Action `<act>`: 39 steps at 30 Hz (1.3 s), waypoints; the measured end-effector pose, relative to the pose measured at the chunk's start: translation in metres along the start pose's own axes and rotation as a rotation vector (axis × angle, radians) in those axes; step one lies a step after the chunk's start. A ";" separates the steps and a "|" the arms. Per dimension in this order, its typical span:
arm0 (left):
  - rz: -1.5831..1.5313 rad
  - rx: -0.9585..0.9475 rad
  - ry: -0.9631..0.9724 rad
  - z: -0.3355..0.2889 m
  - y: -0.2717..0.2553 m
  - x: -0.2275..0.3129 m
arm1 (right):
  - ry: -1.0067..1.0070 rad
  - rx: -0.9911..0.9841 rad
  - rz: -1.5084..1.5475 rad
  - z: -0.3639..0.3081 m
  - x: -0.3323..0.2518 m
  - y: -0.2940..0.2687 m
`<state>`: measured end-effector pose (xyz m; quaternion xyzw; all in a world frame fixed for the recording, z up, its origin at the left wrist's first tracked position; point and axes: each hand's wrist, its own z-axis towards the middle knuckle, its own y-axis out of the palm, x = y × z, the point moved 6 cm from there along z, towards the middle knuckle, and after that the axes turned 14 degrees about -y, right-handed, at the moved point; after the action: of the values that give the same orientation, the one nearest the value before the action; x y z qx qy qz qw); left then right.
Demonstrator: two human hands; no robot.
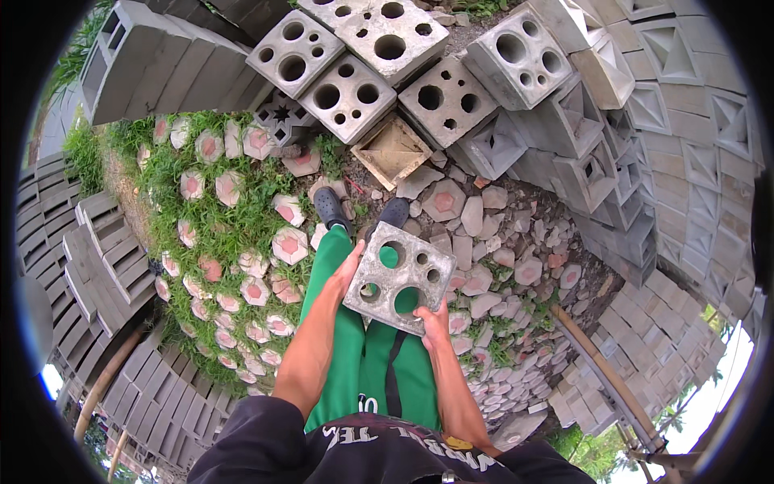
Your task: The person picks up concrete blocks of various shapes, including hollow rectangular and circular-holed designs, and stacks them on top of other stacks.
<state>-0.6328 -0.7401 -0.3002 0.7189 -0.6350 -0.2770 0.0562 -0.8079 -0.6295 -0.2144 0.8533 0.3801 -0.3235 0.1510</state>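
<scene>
A square grey concrete ventilation block (401,277) is held in front of my legs, its face turned up. Round holes of differing sizes pass through it, and green trousers show through some of them. My left hand (351,264) grips its left edge, with most of the fingers hidden behind the block. At the lower right corner my right hand (435,324) is closed on it, the thumb at the rim of the largest hole. Just beyond the block are my feet in dark clogs (329,206).
Ahead are stacked holed blocks (352,98) and a brownish hollow square block (392,151). A pile of patterned blocks (592,173) rises to the right. Hexagonal pavers (228,189) lie in grass at left, with broken stone pieces (500,266) at right. A bamboo pole (601,367) stands at lower right.
</scene>
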 end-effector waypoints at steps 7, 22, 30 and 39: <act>-0.225 -0.120 0.330 -0.061 -0.035 -0.065 | -0.029 -0.318 -0.225 -0.040 -0.039 0.033; -0.822 -0.196 1.102 -0.263 -0.209 -0.197 | -0.106 -0.979 -0.402 -0.195 -0.013 0.275; -1.383 -0.030 1.424 -0.310 -0.318 -0.335 | 0.160 -1.457 -0.884 -0.321 0.114 0.392; -1.901 0.089 1.621 -0.335 -0.362 -0.464 | 0.403 -1.898 -1.248 -0.494 0.233 0.457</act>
<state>-0.1749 -0.3247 -0.0241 0.8573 0.3438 0.3358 0.1842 -0.1335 -0.5567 0.0031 0.0958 0.8435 0.2163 0.4822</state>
